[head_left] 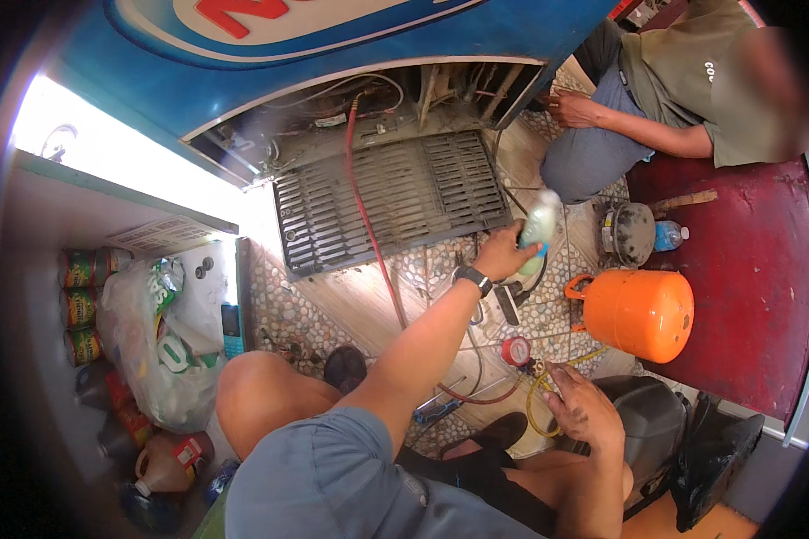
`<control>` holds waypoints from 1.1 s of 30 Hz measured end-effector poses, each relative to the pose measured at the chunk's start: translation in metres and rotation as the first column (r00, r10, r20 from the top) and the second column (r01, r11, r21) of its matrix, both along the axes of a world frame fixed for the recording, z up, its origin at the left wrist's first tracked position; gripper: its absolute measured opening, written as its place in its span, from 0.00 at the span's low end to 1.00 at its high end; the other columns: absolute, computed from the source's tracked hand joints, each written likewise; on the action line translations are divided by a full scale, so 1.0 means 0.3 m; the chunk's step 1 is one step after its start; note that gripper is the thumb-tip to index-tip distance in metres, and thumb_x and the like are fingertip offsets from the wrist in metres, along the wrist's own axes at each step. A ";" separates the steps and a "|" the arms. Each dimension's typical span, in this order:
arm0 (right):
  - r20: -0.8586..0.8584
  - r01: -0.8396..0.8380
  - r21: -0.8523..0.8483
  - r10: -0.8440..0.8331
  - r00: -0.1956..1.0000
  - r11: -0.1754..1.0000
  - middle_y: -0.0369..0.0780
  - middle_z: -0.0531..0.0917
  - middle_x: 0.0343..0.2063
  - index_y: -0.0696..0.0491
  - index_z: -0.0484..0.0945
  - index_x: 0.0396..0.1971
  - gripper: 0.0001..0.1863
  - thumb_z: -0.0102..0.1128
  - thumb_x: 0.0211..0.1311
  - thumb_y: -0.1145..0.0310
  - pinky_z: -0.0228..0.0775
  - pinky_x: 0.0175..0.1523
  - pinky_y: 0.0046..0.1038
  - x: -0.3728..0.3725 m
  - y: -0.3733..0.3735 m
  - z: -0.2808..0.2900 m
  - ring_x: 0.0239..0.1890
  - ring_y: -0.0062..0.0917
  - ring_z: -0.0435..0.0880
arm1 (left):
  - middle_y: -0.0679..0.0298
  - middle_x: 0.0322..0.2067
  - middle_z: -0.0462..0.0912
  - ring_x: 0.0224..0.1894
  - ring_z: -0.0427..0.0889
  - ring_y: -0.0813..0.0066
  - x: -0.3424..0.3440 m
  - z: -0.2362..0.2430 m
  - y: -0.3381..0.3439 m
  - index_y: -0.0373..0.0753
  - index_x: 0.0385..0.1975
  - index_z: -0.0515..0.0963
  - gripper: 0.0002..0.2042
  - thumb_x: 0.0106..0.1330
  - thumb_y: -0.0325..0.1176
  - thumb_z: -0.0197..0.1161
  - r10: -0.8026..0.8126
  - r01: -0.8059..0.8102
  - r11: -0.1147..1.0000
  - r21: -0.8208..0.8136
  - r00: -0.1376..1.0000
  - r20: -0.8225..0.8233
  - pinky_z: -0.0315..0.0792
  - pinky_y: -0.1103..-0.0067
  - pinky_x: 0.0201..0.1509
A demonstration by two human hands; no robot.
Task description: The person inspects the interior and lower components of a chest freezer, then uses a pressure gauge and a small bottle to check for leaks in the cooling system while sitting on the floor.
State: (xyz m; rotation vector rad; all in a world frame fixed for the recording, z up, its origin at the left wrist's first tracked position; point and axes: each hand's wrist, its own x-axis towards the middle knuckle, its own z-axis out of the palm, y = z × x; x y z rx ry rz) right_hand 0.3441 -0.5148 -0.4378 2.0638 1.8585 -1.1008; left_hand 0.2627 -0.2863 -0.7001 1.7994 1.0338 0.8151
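— Tiled floor (333, 314), cooler's grille (391, 198) exposed. Left hand (503, 253)?
— Wrapped around a pale green bottle (537, 232) by the grille.
— Right hand (584, 409)?
— Loosely curled on yellow hose (539, 395), near the orange cylinder (636, 313).

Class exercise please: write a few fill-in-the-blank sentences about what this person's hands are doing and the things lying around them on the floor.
1. The left hand holds a pale green ____ near the grille.
2. The gas cylinder on the floor is ____ in colour.
3. The right hand rests by the coiled ____ hose.

Missing words: bottle; orange; yellow
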 end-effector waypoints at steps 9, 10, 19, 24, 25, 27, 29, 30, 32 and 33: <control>0.086 0.037 -0.055 -0.032 0.996 0.998 0.54 0.75 0.62 0.58 0.69 0.67 0.27 0.56 0.70 0.65 0.68 0.68 0.42 0.005 0.040 0.018 0.64 0.50 0.75 | 0.45 0.41 0.88 0.45 0.88 0.51 0.002 0.034 0.024 0.31 0.50 0.80 0.24 0.64 0.45 0.73 0.215 -0.128 0.906 -0.404 0.960 0.178 0.79 0.64 0.52; 0.065 0.009 -0.094 -0.003 0.998 0.996 0.54 0.75 0.63 0.58 0.68 0.67 0.28 0.56 0.71 0.65 0.67 0.69 0.42 -0.019 0.067 -0.013 0.65 0.50 0.74 | 0.44 0.40 0.88 0.45 0.89 0.54 -0.118 -0.011 0.085 0.30 0.49 0.79 0.23 0.64 0.43 0.73 0.448 -0.131 0.800 -0.586 0.780 0.437 0.79 0.64 0.51; 0.016 -0.046 0.024 0.046 0.999 0.999 0.54 0.77 0.60 0.59 0.70 0.64 0.26 0.56 0.70 0.66 0.71 0.64 0.45 -0.008 0.021 -0.035 0.60 0.52 0.77 | 0.42 0.49 0.86 0.53 0.86 0.52 -0.147 -0.077 0.082 0.29 0.56 0.74 0.27 0.65 0.43 0.72 0.289 -0.151 0.873 -0.464 0.926 0.242 0.78 0.64 0.56; 0.028 -0.050 0.029 0.049 0.998 0.998 0.54 0.75 0.62 0.58 0.69 0.66 0.26 0.55 0.70 0.66 0.71 0.66 0.43 0.000 0.023 -0.040 0.61 0.53 0.76 | 0.44 0.57 0.82 0.62 0.80 0.54 -0.104 -0.014 0.063 0.30 0.68 0.67 0.37 0.62 0.40 0.74 0.221 -0.098 0.896 -0.433 0.944 0.244 0.68 0.69 0.69; 0.070 -0.055 0.017 0.054 0.996 0.998 0.55 0.75 0.62 0.58 0.69 0.66 0.27 0.55 0.70 0.66 0.70 0.66 0.43 -0.011 0.023 -0.025 0.62 0.53 0.76 | 0.45 0.56 0.83 0.60 0.81 0.58 -0.131 -0.043 0.097 0.29 0.66 0.68 0.35 0.64 0.40 0.73 0.246 -0.044 0.868 -0.495 0.903 0.351 0.71 0.69 0.66; 0.056 -0.034 0.015 0.033 0.998 0.999 0.55 0.75 0.63 0.59 0.68 0.67 0.27 0.56 0.71 0.65 0.70 0.67 0.42 0.001 -0.013 -0.015 0.63 0.52 0.76 | 0.49 0.53 0.85 0.55 0.83 0.64 -0.125 -0.042 0.131 0.29 0.59 0.73 0.27 0.67 0.40 0.71 0.360 -0.185 0.875 -0.446 0.866 0.346 0.73 0.70 0.61; 0.004 -0.017 -0.019 0.017 1.000 1.000 0.55 0.75 0.63 0.60 0.69 0.67 0.28 0.56 0.72 0.63 0.70 0.67 0.41 -0.008 0.010 -0.032 0.64 0.52 0.75 | 0.50 0.51 0.85 0.53 0.84 0.64 -0.224 -0.039 0.189 0.28 0.57 0.74 0.25 0.68 0.41 0.71 0.434 -0.309 0.868 -0.390 0.854 0.289 0.74 0.70 0.60; 0.034 0.007 -0.028 -0.006 0.999 1.000 0.54 0.75 0.63 0.60 0.69 0.67 0.28 0.57 0.71 0.64 0.69 0.67 0.41 -0.004 0.000 -0.007 0.64 0.51 0.75 | 0.49 0.51 0.85 0.52 0.84 0.63 -0.207 -0.033 0.229 0.28 0.57 0.74 0.26 0.69 0.41 0.70 0.433 -0.277 0.868 -0.412 0.828 0.356 0.74 0.70 0.59; 0.030 0.008 -0.049 -0.006 1.000 0.999 0.53 0.77 0.62 0.58 0.69 0.68 0.29 0.59 0.71 0.64 0.69 0.67 0.41 -0.015 0.001 -0.011 0.64 0.49 0.76 | 0.42 0.45 0.86 0.51 0.85 0.43 -0.290 -0.078 0.306 0.31 0.51 0.77 0.23 0.65 0.43 0.71 0.554 -0.457 0.823 -0.338 0.776 0.302 0.75 0.60 0.55; 0.027 0.003 -0.044 -0.002 1.000 0.999 0.53 0.77 0.62 0.58 0.69 0.67 0.28 0.59 0.71 0.64 0.69 0.67 0.41 -0.007 -0.002 -0.030 0.64 0.49 0.76 | 0.41 0.44 0.86 0.51 0.84 0.41 -0.316 -0.061 0.311 0.32 0.51 0.77 0.23 0.65 0.43 0.71 0.569 -0.497 0.809 -0.314 0.796 0.205 0.75 0.59 0.54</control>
